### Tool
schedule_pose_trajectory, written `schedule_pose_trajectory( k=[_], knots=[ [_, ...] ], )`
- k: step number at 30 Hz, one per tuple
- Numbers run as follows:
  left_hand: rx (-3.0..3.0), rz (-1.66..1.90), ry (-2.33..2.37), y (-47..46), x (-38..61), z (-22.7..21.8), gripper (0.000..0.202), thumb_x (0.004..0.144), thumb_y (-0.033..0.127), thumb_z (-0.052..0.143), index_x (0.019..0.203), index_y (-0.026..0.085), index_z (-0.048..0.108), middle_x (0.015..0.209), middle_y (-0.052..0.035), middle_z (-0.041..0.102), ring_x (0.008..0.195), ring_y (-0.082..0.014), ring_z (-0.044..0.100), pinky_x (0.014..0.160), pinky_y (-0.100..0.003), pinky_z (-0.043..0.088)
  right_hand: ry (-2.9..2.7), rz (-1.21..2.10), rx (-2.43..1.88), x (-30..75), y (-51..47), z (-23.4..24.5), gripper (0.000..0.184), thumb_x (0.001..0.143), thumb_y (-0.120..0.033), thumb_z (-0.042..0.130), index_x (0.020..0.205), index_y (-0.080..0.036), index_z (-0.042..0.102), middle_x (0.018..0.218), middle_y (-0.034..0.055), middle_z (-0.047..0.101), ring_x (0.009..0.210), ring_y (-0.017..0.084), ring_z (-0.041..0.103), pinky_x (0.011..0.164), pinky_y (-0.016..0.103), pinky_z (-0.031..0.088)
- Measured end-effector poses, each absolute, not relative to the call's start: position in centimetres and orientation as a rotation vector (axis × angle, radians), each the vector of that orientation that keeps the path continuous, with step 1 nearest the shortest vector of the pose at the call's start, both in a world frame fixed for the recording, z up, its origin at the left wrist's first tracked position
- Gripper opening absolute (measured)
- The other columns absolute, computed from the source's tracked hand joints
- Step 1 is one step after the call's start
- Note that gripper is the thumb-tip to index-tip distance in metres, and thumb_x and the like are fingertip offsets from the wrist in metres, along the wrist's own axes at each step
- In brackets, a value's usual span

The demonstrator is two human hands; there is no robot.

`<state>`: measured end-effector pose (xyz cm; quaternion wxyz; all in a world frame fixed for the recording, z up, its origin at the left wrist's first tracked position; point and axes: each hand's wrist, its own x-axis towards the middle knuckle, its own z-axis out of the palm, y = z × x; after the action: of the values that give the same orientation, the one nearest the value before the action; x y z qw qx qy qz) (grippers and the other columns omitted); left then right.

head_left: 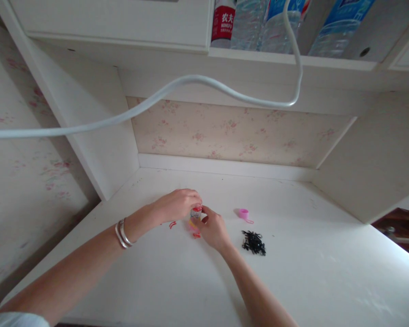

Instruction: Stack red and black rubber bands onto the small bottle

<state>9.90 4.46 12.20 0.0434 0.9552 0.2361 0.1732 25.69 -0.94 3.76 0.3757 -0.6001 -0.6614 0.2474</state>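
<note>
1. White cable (191, 79): crosses the upper view from the left edge, then bends upward.
2. Silver bracelet (122, 234): worn on the left wrist.
3. Red bands (172, 225): a few, loose on the white desk (157, 281), just beside the left hand; not gathered.
4. Left hand (182, 202): fingers close together, bent down at the top of the small jar; whether they pinch anything cannot be told.
5. Red, pink and yellow pieces (195, 230): at the near side of the jar's foot, loose, partly behind the right hand; kind unclear.
6. Small jar (196, 213): red top, printed side, upright on the desk between the hands. Whether the red is a lid or contents cannot be told, so how full it is stays open.
7. Right hand (214, 229): thumb and fingers clasped on the jar's side.
8. Red-labelled bottle (223, 22) and blue-labelled bottles (281, 27): on the shelf above.
9. Pink cup-shaped piece with loop (244, 214): right of the jar, apart from both hands.
10. Black bands (254, 243): one heap, nearer the viewer than the pink piece; seemingly already collected together, untouched. By judgement, handling of the jar is under way, with the coloured pieces still outside it.
</note>
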Motion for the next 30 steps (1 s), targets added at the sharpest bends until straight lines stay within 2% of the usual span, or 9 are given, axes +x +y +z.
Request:
schedule_pose_trajectory(
  k=[3,6,11,12,14,17,21,25,30],
  knots=[
    [2.970,0.571,0.646,3.9,9.3,11.8,0.029,0.093,0.022,0.040,0.091,0.019,0.069,0.099,-0.0048,0.066,0.097,-0.0147,0.054,0.093,-0.030,0.039,-1.704,0.619,-1.513,25.5,-1.1,3.7,0.021,0.078,-0.030,0.060,0.097,-0.022,0.061,0.074,-0.0012,0.063,0.062,0.012,0.055,0.060,0.023,0.037],
    [2.954,0.578,0.687,3.4,8.7,11.7,0.027,0.093,0.030,0.043,0.095,0.022,0.069,0.101,-0.0029,0.066,0.098,-0.0148,0.053,0.095,-0.032,0.037,-1.736,0.673,-1.436,25.6,-1.1,3.5,0.024,0.079,-0.030,0.059,0.101,-0.022,0.059,0.082,-0.0010,0.064,0.064,0.011,0.056,0.061,0.023,0.039],
    [2.966,0.544,0.721,3.0,8.0,11.4,0.022,0.091,0.028,0.048,0.097,0.020,0.068,0.099,-0.0036,0.066,0.096,-0.0156,0.053,0.091,-0.031,0.039,-1.817,0.631,-1.563,26.9,-2.0,2.6,0.054,0.074,-0.039,0.066,0.124,-0.022,0.053,0.114,0.0066,0.057,0.068,0.011,0.056,0.064,0.025,0.042],
    [2.962,0.549,0.711,3.0,7.9,11.3,0.022,0.091,0.026,0.047,0.096,0.020,0.068,0.097,-0.0040,0.066,0.095,-0.0154,0.053,0.091,-0.031,0.039,-1.868,0.602,-1.622,27.2,-2.4,2.4,0.054,0.073,-0.043,0.067,0.121,-0.022,0.055,0.113,0.0077,0.056,0.070,0.013,0.057,0.065,0.026,0.041],
    [2.944,0.570,0.689,3.1,7.8,11.1,0.023,0.091,0.025,0.047,0.095,0.020,0.069,0.097,-0.0046,0.066,0.094,-0.0149,0.054,0.091,-0.031,0.040,-1.999,0.543,-1.714,27.4,-3.2,2.0,0.040,0.075,-0.045,0.064,0.107,-0.021,0.063,0.105,0.0075,0.058,0.075,0.016,0.058,0.066,0.028,0.040],
    [2.898,0.620,0.713,3.3,7.6,10.7,0.025,0.092,0.028,0.045,0.095,0.020,0.069,0.099,-0.0046,0.066,0.096,-0.0147,0.053,0.090,-0.030,0.041,-2.091,0.433,-1.790,26.8,-4.0,1.6,0.019,0.083,-0.037,0.056,0.089,-0.022,0.067,0.096,0.0055,0.059,0.079,0.018,0.058,0.065,0.027,0.037],
    [2.883,0.655,0.749,3.3,7.6,10.6,0.029,0.094,0.032,0.042,0.098,0.020,0.068,0.097,-0.0044,0.067,0.097,-0.0147,0.055,0.089,-0.029,0.043,-2.057,0.329,-1.802,25.8,-3.7,1.2,0.020,0.089,-0.031,0.050,0.086,-0.025,0.069,0.093,0.0030,0.061,0.079,0.017,0.058,0.063,0.026,0.034],
    [2.859,0.680,0.757,3.3,7.7,10.8,0.028,0.093,0.032,0.043,0.096,0.020,0.068,0.095,-0.0030,0.068,0.093,-0.0140,0.057,0.088,-0.028,0.042,-2.104,0.214,-1.739,25.5,-3.2,0.9,0.022,0.090,-0.026,0.048,0.083,-0.023,0.069,0.090,0.0036,0.061,0.084,0.018,0.057,0.066,0.026,0.035],
    [2.808,0.707,0.742,3.5,7.6,10.6,0.027,0.094,0.032,0.043,0.099,0.020,0.067,0.099,-0.0005,0.068,0.095,-0.0123,0.057,0.090,-0.026,0.042,-2.031,0.308,-1.714,26.7,-3.4,1.4,0.022,0.090,-0.022,0.047,0.084,-0.023,0.068,0.091,0.0030,0.061,0.079,0.015,0.058,0.066,0.025,0.036]
  ],
)
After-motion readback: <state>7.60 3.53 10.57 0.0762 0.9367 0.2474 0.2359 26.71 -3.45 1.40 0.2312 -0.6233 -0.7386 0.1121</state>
